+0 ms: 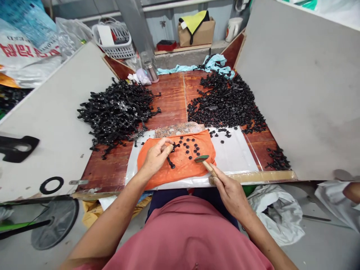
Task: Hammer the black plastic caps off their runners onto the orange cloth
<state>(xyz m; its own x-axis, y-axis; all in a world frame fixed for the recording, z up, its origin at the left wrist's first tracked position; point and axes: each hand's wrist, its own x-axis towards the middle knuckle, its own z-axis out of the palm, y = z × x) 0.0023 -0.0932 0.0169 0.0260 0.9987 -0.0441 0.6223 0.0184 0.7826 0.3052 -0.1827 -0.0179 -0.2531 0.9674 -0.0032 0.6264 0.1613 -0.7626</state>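
My left hand (157, 155) is closed over the left half of an orange cloth (154, 176), its thumb and fingertips pinched on a black branched plastic part (171, 163). One arm of that part, ending in a round knob, points down toward me. My right hand (230, 191) is wrapped round the handle of a small hammer (207, 165), with a light wooden handle and a greenish head. The hammer's head is over the cloth's right side, beside several small round black plugs (188, 147) scattered on the cloth. Fingers partly hide the black part's upper end.
A heap of black branched parts (118, 112) lies at left, and a heap of small black pieces (227, 101) at right. A stone slab (180, 129) sits behind the cloth. Grey panels (306, 86) flank the table. A metal flask (152, 71) stands at the back.
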